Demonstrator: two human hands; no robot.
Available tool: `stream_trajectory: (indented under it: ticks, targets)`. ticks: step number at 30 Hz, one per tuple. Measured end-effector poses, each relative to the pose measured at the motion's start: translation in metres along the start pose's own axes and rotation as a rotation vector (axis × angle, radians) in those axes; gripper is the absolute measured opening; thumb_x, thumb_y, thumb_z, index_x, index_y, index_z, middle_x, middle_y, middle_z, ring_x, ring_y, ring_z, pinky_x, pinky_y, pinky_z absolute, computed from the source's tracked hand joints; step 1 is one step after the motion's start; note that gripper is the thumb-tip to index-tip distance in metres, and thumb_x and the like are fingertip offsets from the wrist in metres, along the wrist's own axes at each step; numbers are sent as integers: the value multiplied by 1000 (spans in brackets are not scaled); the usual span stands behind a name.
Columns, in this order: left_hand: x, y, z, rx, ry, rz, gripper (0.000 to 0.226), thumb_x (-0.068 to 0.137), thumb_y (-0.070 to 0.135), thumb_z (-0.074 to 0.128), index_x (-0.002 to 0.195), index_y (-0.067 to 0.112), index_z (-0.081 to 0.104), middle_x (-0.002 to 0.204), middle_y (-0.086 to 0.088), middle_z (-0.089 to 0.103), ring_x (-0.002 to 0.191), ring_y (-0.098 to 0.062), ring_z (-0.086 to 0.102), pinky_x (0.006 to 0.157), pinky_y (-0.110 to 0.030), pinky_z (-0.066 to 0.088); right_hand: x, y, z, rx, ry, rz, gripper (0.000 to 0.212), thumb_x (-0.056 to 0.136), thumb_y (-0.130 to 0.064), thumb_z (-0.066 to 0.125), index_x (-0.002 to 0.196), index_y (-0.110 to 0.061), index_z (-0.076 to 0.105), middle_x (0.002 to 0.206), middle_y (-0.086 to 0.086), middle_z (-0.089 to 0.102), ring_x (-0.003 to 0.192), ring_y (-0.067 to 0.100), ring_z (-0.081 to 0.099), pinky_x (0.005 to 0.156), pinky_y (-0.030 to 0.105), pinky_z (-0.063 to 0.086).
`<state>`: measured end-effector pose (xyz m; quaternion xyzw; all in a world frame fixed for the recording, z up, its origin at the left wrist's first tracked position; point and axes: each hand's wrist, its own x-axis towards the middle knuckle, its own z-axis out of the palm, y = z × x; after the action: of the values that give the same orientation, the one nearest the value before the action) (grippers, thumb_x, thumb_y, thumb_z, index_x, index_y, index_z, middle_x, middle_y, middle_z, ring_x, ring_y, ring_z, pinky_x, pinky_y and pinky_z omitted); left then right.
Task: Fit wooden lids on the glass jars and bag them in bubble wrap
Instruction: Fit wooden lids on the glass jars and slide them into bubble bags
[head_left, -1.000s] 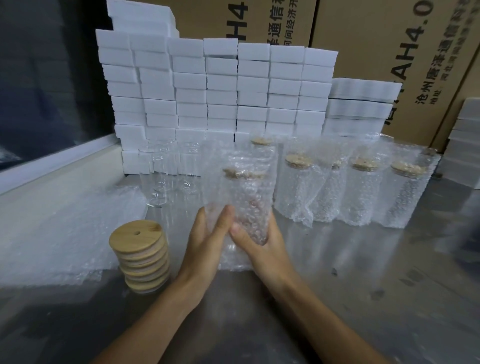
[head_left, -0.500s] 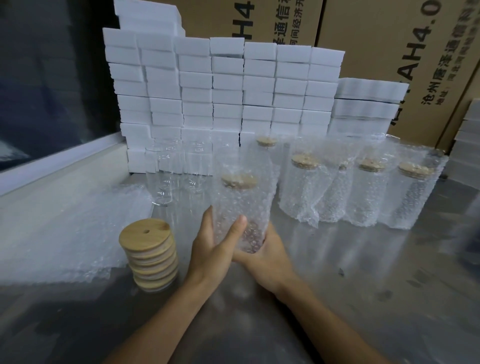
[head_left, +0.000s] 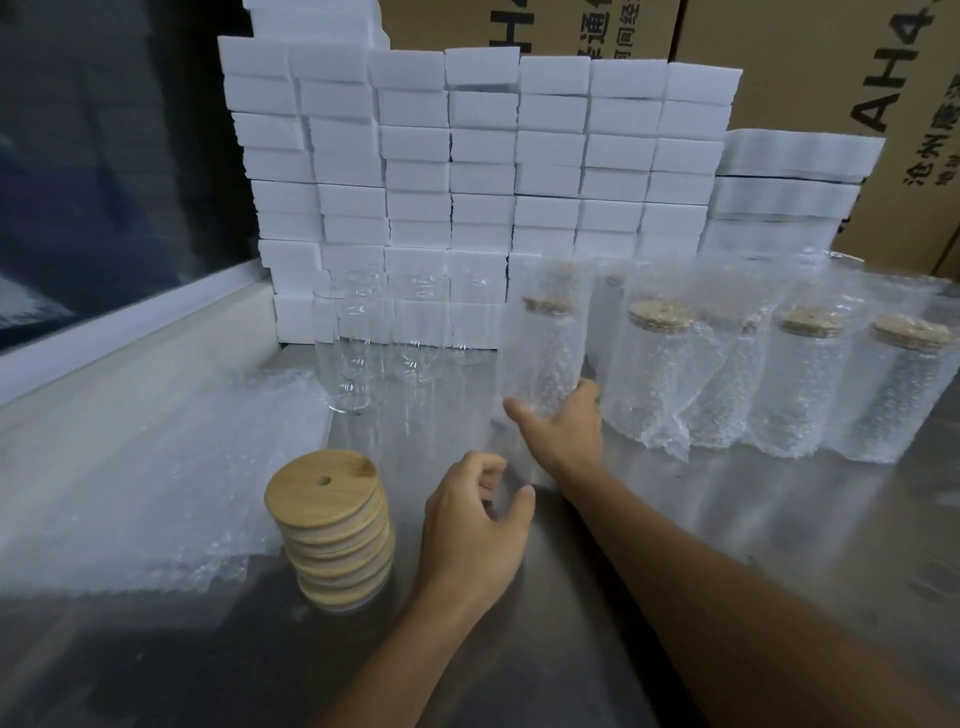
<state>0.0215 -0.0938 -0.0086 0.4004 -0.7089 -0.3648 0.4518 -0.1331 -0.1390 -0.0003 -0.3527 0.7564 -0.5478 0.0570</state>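
Risk of tipping neighbour wrapped jars (head_left: 810, 379) if pushed too hard. Bagged jar (head_left: 543, 358) upright on table (head_left: 727, 519), gripped low by right hand (head_left: 566, 431). Left hand (head_left: 467, 535) apart, loosely curled, holding nothing, near lid stack (head_left: 330, 525).

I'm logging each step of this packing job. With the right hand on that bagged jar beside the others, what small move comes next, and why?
Probably let go of the bagged jar: it stands upright with its lid on, beside the row of wrapped jars, so the right hand seems finished. The left hand holds nothing and is near the bare glass jars and the lid stack.
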Motion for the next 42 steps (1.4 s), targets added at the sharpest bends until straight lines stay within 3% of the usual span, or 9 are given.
stream_trajectory:
  ticks: [8,16,20,26,33,37,40,42]
  targets:
    - [1,-4,2,-30,12,18,16,79,20,76,81,28,62,81,8,64,77,-6,61,77,-35,54,48,0,20,-17,145,133,90,85,-41,73,149,-3,22,147,22,43,135,42,44,111,48,39]
    - [0,-6,4,-32,24,48,15,79,22,76,81,28,62,79,7,63,77,-6,61,74,-33,55,72,-3,30,-53,195,229,94,100,-37,58,158,2,-5,165,26,11,153,39,17,125,45,17]
    - [1,-7,5,-27,28,62,15,79,21,76,80,27,62,79,7,63,77,-6,61,73,-33,55,73,-5,30,-106,220,255,85,103,-32,54,157,2,-1,164,25,17,150,38,25,120,44,25]
    - [1,-9,6,-26,36,65,16,77,23,76,78,30,61,78,9,62,76,-6,61,73,-34,55,69,-9,31,-203,260,288,70,105,-26,51,156,1,11,151,23,43,133,40,50,101,46,45]
    - [3,-8,5,18,17,85,20,78,22,75,75,33,58,78,8,62,76,-5,59,73,-33,55,41,-10,22,-107,200,250,73,97,-21,54,154,2,14,149,25,43,130,44,50,102,47,42]
    - [0,-1,2,69,1,117,20,79,20,74,75,31,58,79,11,61,76,-3,58,74,-32,53,7,-10,11,-97,73,149,61,94,-20,56,145,1,31,149,22,41,126,42,51,101,44,42]
    - [-5,8,-2,144,-29,231,18,80,20,71,75,30,57,77,12,59,72,-5,57,70,-33,52,-22,-13,0,-63,-58,48,53,94,-21,60,141,-4,43,143,15,51,131,31,50,107,40,40]
    - [-10,19,-8,220,-68,339,13,82,21,68,77,25,57,77,12,58,71,-7,57,69,-36,51,-40,-14,-11,-21,-110,2,42,92,-18,63,131,-9,55,131,9,59,123,21,56,102,30,45]
